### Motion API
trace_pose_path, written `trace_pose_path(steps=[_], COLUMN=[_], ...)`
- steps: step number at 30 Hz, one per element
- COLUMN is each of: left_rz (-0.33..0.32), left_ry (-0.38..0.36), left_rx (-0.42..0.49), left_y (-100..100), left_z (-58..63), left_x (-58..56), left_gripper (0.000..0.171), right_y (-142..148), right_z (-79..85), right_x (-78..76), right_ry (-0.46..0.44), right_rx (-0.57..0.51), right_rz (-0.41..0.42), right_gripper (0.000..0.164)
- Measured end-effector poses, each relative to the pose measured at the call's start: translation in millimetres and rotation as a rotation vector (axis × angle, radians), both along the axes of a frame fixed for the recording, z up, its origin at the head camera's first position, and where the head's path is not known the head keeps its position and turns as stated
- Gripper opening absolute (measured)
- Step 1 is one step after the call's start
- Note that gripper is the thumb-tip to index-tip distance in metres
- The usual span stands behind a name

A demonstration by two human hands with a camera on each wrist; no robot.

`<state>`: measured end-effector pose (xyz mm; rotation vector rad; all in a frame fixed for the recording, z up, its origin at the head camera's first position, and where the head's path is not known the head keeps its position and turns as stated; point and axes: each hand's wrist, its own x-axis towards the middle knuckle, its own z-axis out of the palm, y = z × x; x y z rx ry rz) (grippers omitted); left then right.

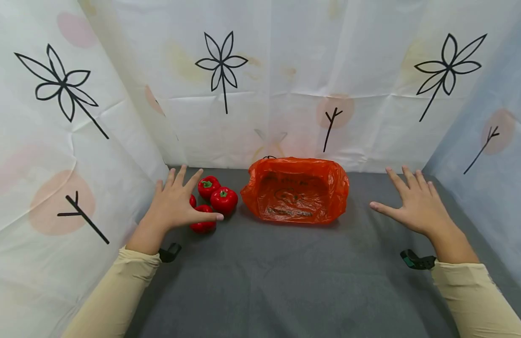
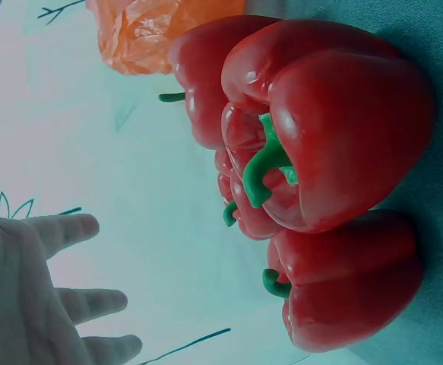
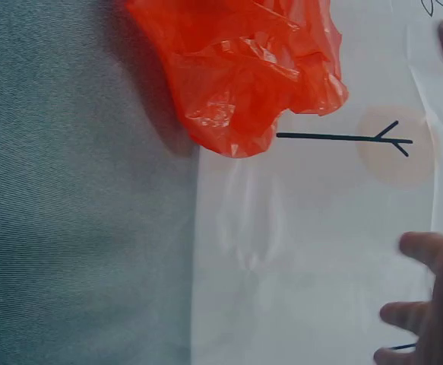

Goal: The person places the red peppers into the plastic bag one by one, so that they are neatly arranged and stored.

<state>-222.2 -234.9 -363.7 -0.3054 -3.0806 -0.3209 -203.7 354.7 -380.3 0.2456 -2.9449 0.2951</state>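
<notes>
Several red bell peppers with green stems [image 1: 224, 201] are grouped on the grey cloth at the left, seen close up in the left wrist view as bell peppers [image 2: 350, 137]. My left hand [image 1: 171, 204] hovers over their left side with fingers spread, hiding part of the group; it grips nothing. An orange-red plastic bag [image 1: 296, 190] stands at the middle back, its opening spread wide and dark print showing inside. To the right of the bag, my right hand [image 1: 416, 206] is held in the air, fingers spread, apart from everything. The right wrist view shows the bag's side [image 3: 244, 76].
A grey cloth [image 1: 260, 281] covers the table. White fabric walls [image 1: 285, 80] with flower and twig drawings enclose the back, left and right. Each wrist wears a dark strap device [image 1: 416, 259].
</notes>
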Motion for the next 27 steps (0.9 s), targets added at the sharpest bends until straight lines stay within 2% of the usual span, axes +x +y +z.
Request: trace_pose_path(steps=[5,10,14,19,27], left_rz=[-0.025,-0.049,-0.055,-0.032,0.006], left_ry=[0.053,0.109,0.148,0.181,0.150], left_rx=[0.013,0.055,0.112,0.193,0.337], left_y=[-1.1,-4.0,-6.1,-6.3,-10.4], left_z=[-0.5,-5.4,-11.6,-17.3,-32.1], left_x=[1.9,4.4,7.4,13.4,23.5], left_gripper=[0.133,0.127,0.122,0.114,0.098], right_y=[-1.6,-5.8,-6.6,-6.1,-14.7], right_z=[0.5,0.0,-4.5,-14.4,-30.4], right_x=[-0.9,-0.2,-1.3,-3.9,-7.8], right_ry=[0.087,0.091,0.068,0.073,0.055], right_rx=[-0.060,-0.139,-0.252,-0.427,-0.627], right_rz=[0.015,0.008,0.015,0.061,0.075], right_gripper=[0.108,0.103,0.094,0.079,0.068])
